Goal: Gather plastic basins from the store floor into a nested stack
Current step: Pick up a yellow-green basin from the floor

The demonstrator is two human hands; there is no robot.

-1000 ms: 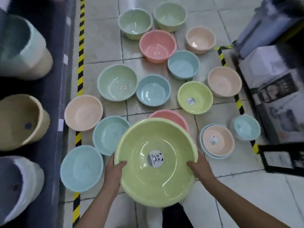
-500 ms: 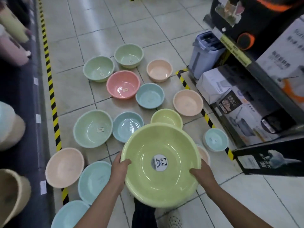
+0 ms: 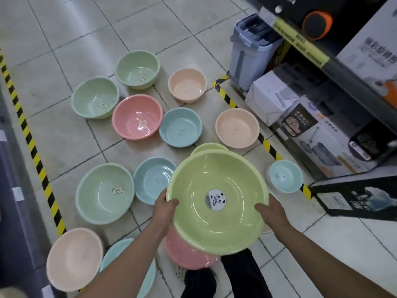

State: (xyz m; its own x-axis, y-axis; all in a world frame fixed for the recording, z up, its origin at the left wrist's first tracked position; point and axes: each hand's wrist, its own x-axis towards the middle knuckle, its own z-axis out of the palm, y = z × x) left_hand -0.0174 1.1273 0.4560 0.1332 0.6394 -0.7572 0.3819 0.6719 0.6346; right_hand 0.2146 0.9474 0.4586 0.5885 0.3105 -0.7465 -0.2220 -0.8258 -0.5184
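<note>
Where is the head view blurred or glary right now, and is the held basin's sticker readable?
Head view: the panda sticker in the green basin reads sharply; the yellow shelf strip and boxes at right are smeared; glare streaks sit inside the far pink basin; tile lines bow toward the edges.

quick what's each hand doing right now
Left hand: grips the rim of the large yellow-green plastic basin.
Right hand: grips the same basin's opposite rim.

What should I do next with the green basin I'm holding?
Probably set the green basin down on bare floor as the stack's base. The left hand and right hand grip its rim, it looks the widest one here, and the pink basin under it looks small enough to nest inside.
</note>
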